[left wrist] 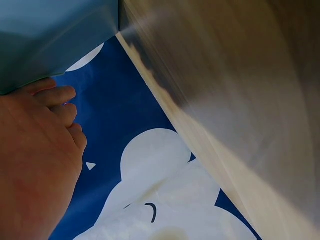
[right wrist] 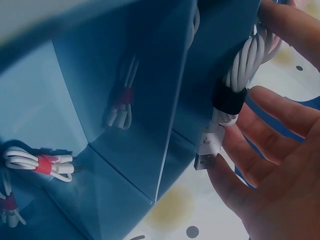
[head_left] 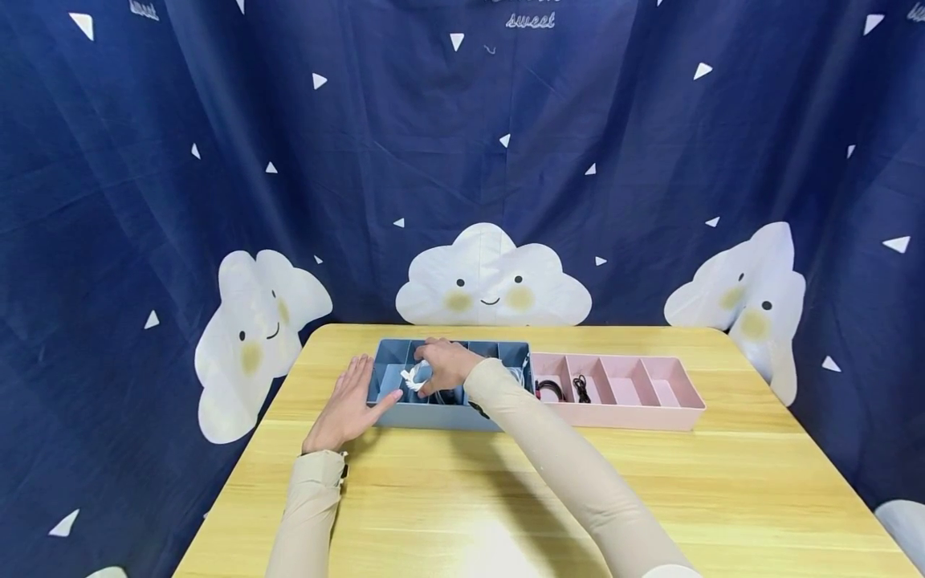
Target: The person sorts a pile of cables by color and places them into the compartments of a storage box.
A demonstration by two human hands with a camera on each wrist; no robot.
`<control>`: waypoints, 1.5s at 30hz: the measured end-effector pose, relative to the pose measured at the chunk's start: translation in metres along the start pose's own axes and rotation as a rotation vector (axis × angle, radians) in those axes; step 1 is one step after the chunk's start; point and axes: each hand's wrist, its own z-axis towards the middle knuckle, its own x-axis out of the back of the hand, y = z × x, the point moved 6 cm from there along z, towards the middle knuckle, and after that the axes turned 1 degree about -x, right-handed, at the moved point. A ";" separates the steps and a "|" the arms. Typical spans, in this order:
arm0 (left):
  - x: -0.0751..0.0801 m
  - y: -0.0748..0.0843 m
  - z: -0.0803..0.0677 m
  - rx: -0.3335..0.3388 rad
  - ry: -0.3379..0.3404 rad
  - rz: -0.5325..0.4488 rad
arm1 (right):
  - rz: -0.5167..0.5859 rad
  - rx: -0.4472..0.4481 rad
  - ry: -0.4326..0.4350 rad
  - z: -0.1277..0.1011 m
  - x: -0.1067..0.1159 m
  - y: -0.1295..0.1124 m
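Observation:
My right hand grips a bundled white USB cable between thumb and fingers, over the left compartments of a blue divided box. In the right wrist view a black tie wraps the bundle, and its USB plug hangs beside the fingertips. At the box's left end lies my left hand, its fingers extended along the end wall and its thumb by the front rim. A small white cable with a red tie lies inside another compartment; part of the box is hidden behind the right hand.
A pink divided box adjoins the blue one on the right. It holds a coiled black cable and a bundled black cable in separate compartments. Both boxes stand on a wooden table, with a blue cloud-patterned curtain behind.

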 end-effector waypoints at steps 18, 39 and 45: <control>0.001 0.002 -0.001 0.002 0.006 -0.009 | 0.036 -0.015 0.000 0.000 0.005 0.003; 0.002 0.001 0.000 -0.012 0.019 0.002 | -0.011 0.030 -0.040 0.009 0.005 0.002; 0.001 0.001 0.000 -0.012 0.020 0.004 | 0.003 0.047 -0.041 0.010 0.003 0.004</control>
